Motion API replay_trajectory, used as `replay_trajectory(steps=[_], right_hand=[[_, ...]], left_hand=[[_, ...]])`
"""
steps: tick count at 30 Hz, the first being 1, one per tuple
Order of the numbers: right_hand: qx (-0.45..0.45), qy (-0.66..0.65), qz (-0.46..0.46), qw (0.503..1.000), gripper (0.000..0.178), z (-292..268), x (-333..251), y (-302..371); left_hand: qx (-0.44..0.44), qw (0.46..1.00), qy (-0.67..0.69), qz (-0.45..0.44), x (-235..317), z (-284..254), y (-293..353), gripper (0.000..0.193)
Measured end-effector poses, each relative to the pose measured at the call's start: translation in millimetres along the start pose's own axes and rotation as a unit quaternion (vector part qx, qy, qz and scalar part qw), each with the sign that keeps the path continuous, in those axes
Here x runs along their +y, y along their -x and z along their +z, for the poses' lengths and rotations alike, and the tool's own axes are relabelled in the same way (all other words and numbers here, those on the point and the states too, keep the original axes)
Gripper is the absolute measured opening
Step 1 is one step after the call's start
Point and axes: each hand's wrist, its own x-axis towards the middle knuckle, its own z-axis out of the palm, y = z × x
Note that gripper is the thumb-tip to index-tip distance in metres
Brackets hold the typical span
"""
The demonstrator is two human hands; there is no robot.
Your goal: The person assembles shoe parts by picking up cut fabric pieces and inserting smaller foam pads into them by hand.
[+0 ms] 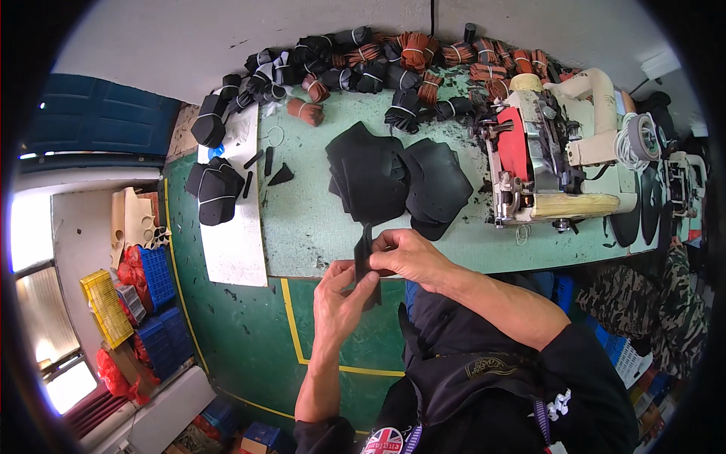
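Note:
Between my two hands, at the near edge of the green-topped table (pixel 302 253), is a narrow black piece (pixel 364 246) that looks like leather, seen nearly edge-on. My left hand (pixel 338 296) pinches its lower part between thumb and fingers. Higher up, my right hand (pixel 401 253) has its bent fingers closed on the same piece. Just beyond them lies a fanned stack of black cut pieces (pixel 368 172). A second black stack (pixel 439 183) touches it on the right.
A machine (pixel 548 151) with a red plate stands at the right. Tied bundles of black and brown pieces (pixel 414 51) line the back. On a white board (pixel 231 253) at left sits a black bundle (pixel 215 189). Yellow and blue crates (pixel 106 309) stand far left. Camouflage clothing (pixel 635 295) shows at right.

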Motion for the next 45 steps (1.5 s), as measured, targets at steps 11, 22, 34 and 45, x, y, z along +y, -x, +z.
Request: replay_trajectory(steps=[11, 22, 34, 45], right_hand=[[0.192, 0.239, -0.236, 0.922, 0.030, -1.8, 25.2, 0.5], [0.436, 0.260, -0.196, 0.839, 0.042, -122.6, -19.9, -8.1], [0.297, 0.431, 0.063, 0.850, 0.072, -145.7, -46.8, -43.8], [0.306, 0.417, -0.054, 0.854, 0.071, -117.6, -5.9, -8.7]], left_hand=[[0.146, 0.983, 0.099, -0.043, -30.9, 32.3, -3.9, 0.018], [0.150, 0.954, 0.246, 0.079, -3.8, 1.2, -106.2, 0.022], [0.062, 0.994, -0.062, 0.067, -34.9, 128.4, -66.9, 0.053], [0.078, 0.991, 0.109, 0.007, -57.7, 145.7, -55.9, 0.063]])
